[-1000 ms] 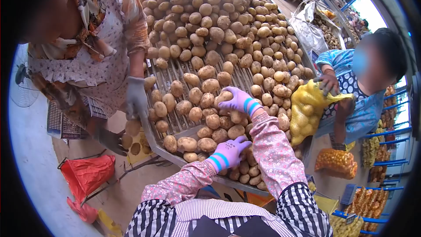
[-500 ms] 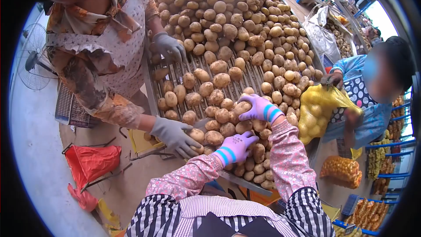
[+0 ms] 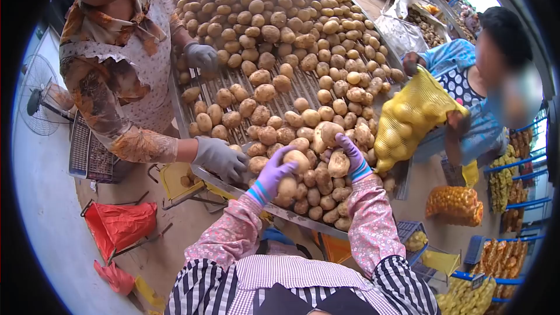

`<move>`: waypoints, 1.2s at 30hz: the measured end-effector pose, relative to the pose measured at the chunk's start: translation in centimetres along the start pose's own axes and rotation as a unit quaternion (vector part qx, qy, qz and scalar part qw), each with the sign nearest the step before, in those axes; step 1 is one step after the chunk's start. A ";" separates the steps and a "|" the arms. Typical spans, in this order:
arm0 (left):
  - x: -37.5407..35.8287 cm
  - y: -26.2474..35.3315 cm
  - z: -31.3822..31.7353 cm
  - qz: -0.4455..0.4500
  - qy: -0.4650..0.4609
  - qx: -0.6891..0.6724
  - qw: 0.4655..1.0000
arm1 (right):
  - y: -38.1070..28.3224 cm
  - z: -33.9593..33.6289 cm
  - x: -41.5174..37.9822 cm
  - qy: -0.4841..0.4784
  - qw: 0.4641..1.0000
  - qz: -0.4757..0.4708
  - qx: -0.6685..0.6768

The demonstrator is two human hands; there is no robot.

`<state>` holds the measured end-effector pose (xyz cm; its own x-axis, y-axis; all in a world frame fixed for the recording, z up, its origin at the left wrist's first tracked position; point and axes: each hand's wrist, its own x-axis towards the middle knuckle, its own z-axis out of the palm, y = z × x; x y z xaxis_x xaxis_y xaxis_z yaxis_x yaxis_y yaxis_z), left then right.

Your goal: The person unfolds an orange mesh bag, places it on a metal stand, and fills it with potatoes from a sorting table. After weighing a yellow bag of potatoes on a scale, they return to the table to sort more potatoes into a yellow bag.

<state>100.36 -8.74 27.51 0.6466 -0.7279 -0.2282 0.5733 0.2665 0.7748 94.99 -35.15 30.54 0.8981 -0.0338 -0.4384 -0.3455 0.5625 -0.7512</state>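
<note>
My left hand (image 3: 269, 176), in a purple glove with blue bands, curls around a pale potato (image 3: 297, 161) at the near end of a slatted metal sorting table (image 3: 239, 133). Another potato (image 3: 287, 186) lies just under its palm. My right hand (image 3: 353, 155), gloved alike, has its fingers around a potato (image 3: 338, 164); a browner potato (image 3: 331, 133) is by its fingertips. Many more potatoes (image 3: 319, 179) lie between and beneath both hands, hiding the table there.
Left, a co-worker's grey-gloved hands (image 3: 219, 157) reach over the table. Right, another person holds a yellow mesh sack (image 3: 411, 118) of potatoes against the table edge. A red bag (image 3: 121, 224) hangs on a floor frame. A filled orange sack (image 3: 454, 205) lies on the floor.
My hands have moved apart, the left one leftward, and now grip potatoes. The view has shifted. The yellow sack has been raised and tilted; the co-worker's near grey glove has come off a potato.
</note>
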 end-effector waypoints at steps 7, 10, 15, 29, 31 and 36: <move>-6.0 0.4 -1.1 -0.069 -0.076 -0.430 0.897 | 5.0 7.3 -5.6 -0.081 0.968 0.044 0.232; -9.8 0.3 -3.8 -0.061 -0.078 -0.440 0.893 | 6.8 10.7 -6.6 -0.191 0.939 0.070 0.276; -17.6 -0.1 -10.3 -0.039 -0.052 -0.463 0.884 | 12.4 15.7 -5.5 -0.237 0.932 0.202 0.184; -24.4 2.8 -31.0 0.000 0.286 -0.345 0.894 | 28.7 33.3 9.9 -0.039 0.936 0.333 0.104; -23.3 3.1 -32.7 -0.018 0.259 -0.388 0.884 | 29.9 33.5 10.7 0.040 0.950 0.311 0.000; -22.7 3.5 -33.1 -0.109 0.438 -0.231 0.862 | 30.3 31.9 8.9 0.003 0.971 0.227 -0.073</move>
<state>104.35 29.65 15.94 0.5135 -0.0913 -0.8532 0.7383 0.5537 0.3851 101.16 7.95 19.66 0.6435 0.1847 -0.7428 -0.7403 0.3967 -0.5427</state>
